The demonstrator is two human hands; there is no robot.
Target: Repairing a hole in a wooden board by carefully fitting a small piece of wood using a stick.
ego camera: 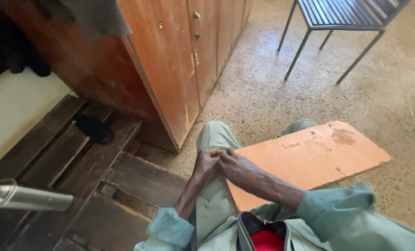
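Observation:
My left hand (204, 163) and my right hand (233, 166) meet over my left knee, fingers clasped together. I cannot see anything held between them. Both arms wear pale green sleeves pushed up the forearms, and my legs are in pale green trousers. A flat orange-brown board (319, 151) lies on the floor under my right forearm and past my right knee.
A wooden cupboard (170, 60) stands ahead on the left. Dark wooden slats (77, 158) lie to my left, with a dark object (93, 128) on them. A shiny metal tube (26, 197) pokes in at the lower left. A metal-framed chair (338, 23) stands on the speckled floor (263, 93).

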